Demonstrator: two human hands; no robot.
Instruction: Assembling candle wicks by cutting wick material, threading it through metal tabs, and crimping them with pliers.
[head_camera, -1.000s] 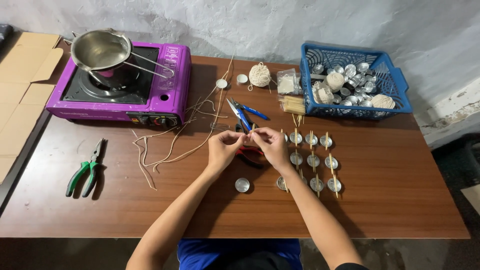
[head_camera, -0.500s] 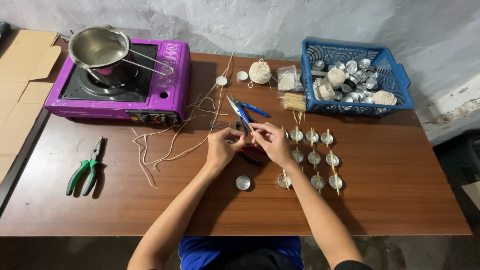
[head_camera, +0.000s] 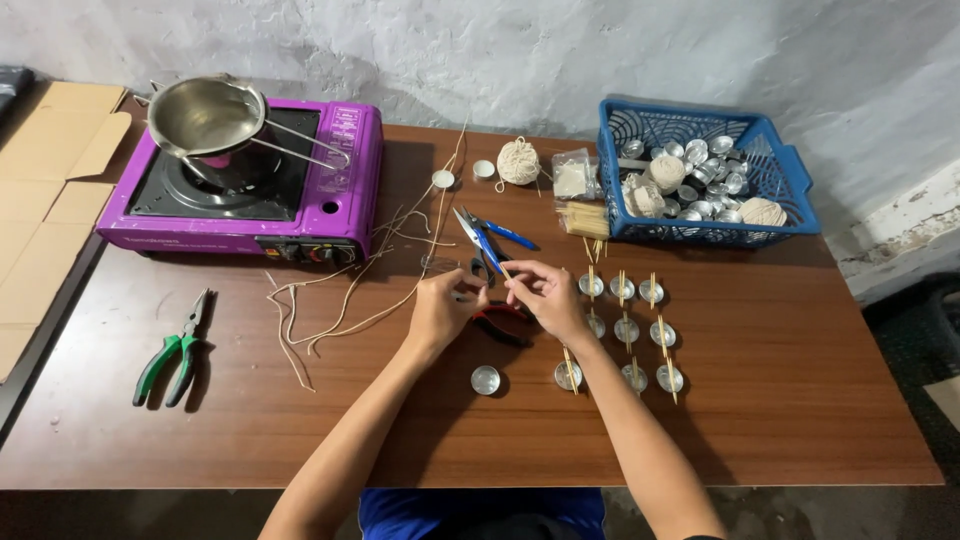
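hands shifted right, stick tilted (up-left)

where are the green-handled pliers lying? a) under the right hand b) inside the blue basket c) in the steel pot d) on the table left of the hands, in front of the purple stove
d: the green-handled pliers lie on the table, left of both hands, in front of the purple stove.
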